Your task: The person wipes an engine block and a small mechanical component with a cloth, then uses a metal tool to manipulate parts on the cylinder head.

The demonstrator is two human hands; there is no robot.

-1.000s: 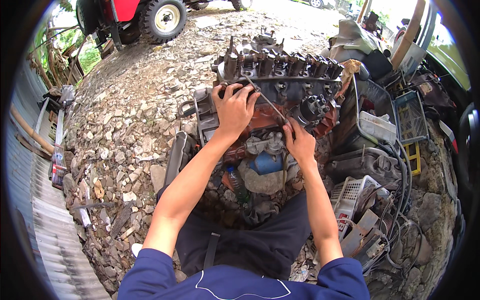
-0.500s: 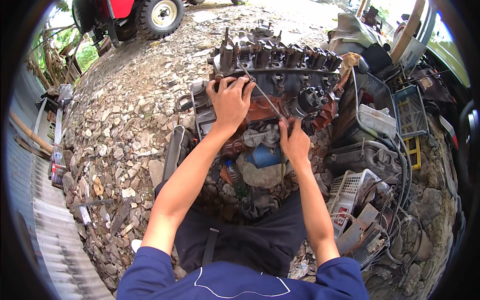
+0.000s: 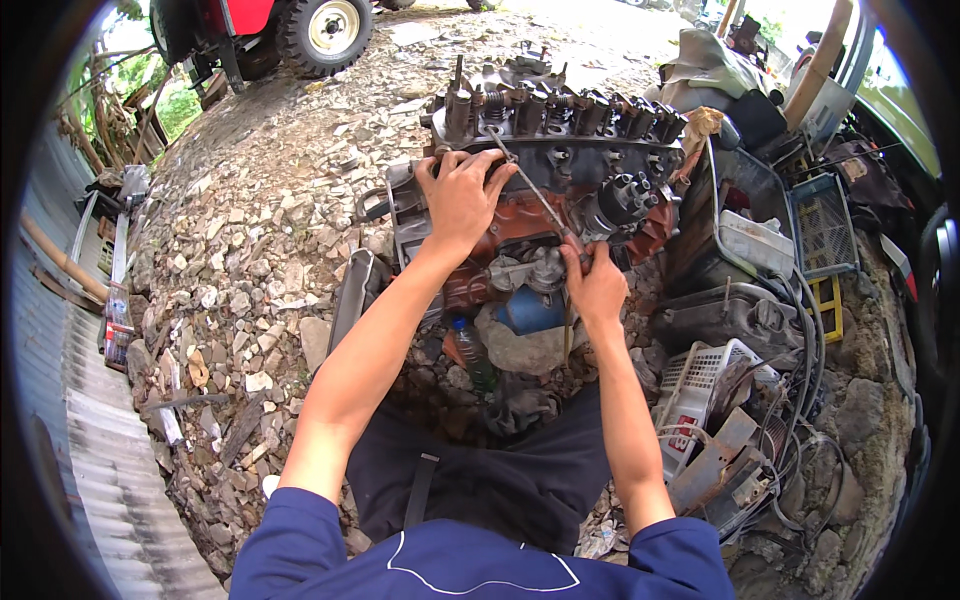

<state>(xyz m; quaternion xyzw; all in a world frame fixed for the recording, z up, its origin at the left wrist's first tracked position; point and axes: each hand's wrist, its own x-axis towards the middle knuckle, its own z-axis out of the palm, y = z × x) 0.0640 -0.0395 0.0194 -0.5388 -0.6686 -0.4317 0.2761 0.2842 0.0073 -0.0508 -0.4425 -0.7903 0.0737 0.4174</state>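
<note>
A greasy engine (image 3: pixel 545 150), its valve springs exposed along the top, stands in front of me. A long thin metal tool (image 3: pixel 542 200) slants from the upper engine down to the right, across the reddish block. My left hand (image 3: pixel 462 205) has its fingers curled at the tool's upper end, thumb and index finger against it, other fingertips on the engine's dark side. My right hand (image 3: pixel 595 285) grips the tool's lower end, just below the black distributor (image 3: pixel 622 208). A silver pump-like part (image 3: pixel 530 268) sits under that end.
A blue container (image 3: pixel 527 312) and plastic bottle (image 3: pixel 478 360) lie below the engine. To the right are a metal bin (image 3: pixel 680 260), white crate (image 3: pixel 685 400), hoses and scrap. A corrugated sheet (image 3: pixel 110 480) runs along the left. A red vehicle (image 3: pixel 235 20) stands behind on stony ground.
My right hand and the tool's lower end have moved slightly toward me relative to the engine. My left hand stays at the upper end. The view has shifted a little.
</note>
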